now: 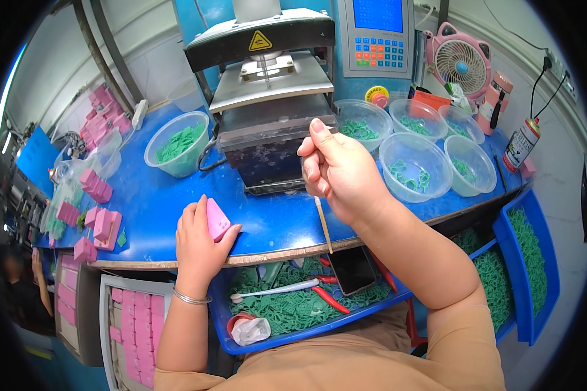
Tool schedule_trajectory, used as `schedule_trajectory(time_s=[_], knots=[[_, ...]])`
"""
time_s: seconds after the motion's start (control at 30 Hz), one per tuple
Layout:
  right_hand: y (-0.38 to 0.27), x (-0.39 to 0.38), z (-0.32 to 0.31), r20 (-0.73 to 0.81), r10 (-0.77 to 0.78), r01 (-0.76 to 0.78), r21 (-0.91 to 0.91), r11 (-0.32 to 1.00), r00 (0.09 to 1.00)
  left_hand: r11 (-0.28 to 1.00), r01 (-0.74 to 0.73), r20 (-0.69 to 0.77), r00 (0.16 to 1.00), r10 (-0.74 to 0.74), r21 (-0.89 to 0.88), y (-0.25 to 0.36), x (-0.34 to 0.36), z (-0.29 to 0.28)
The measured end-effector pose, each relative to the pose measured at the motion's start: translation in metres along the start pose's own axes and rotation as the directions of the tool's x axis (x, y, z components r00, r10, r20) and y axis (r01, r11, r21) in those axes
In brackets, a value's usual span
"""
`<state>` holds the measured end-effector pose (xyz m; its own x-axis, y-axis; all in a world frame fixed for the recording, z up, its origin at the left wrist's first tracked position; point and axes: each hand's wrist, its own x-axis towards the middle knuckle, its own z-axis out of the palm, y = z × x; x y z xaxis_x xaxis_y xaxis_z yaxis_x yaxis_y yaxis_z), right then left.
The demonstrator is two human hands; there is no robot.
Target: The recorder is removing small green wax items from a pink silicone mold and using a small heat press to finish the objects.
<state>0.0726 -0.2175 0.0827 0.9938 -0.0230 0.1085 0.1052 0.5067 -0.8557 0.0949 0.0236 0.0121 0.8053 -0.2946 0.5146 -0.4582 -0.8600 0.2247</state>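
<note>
My left hand [199, 240] rests at the front of the blue table, its fingers and thumb closed around a wedge-shaped pink block [218, 220] with small marks on its near face. My right hand [336, 171] is raised in front of the heated press, thumb and fingers pinched together. Whatever it pinches, if anything, is too small to make out. Below that hand a thin wooden stick [325, 227] slants down past the table edge; I cannot tell whether the hand touches it. The press [277, 140] has metal plates, with a gap between the upper ones.
Clear tubs [416, 166] of green pieces stand on the right, another tub [177, 144] on the left. Pink blocks [104, 225] lie at far left. Below the edge, a blue tray [287, 340] holds green pieces, red-handled pliers [331, 300] and a phone [352, 270]. A spray can [522, 144] stands right.
</note>
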Motion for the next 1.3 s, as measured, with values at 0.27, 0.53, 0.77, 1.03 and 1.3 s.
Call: schedule_trajectory(time_s=[0.27, 0.53, 0.77, 1.03, 1.3], knots=[[-0.006, 0.009, -0.017, 0.036, -0.002, 0.005, -0.078, 0.997, 0.999, 0.998, -0.043, -0.109, 0.993, 0.039, -0.04, 0.006, -0.002, 0.002], [0.045, -0.061, 0.009, 0.603, -0.194, 0.58, -0.798, -0.166, 0.774, 0.987, -0.092, -0.232, 0.971, 0.059, -0.133, -0.013, -0.021, -0.003], [0.052, -0.082, -0.014, 0.331, -0.119, 0.289, -0.917, -0.277, 0.936, 0.995, -0.095, -0.425, 0.9, 0.103, 0.04, -0.093, -0.105, -0.023], [0.067, -0.078, 0.001, 0.514, -0.127, 0.465, -0.837, -0.288, 0.848, 0.629, 0.675, -0.355, 0.738, -0.573, 0.386, -0.256, -0.223, -0.085], [0.093, -0.073, 0.011, 0.586, -0.086, 0.543, -0.789, -0.287, 0.806, 0.437, 0.857, -0.3, 0.507, -0.808, 0.273, -0.347, -0.237, -0.101]])
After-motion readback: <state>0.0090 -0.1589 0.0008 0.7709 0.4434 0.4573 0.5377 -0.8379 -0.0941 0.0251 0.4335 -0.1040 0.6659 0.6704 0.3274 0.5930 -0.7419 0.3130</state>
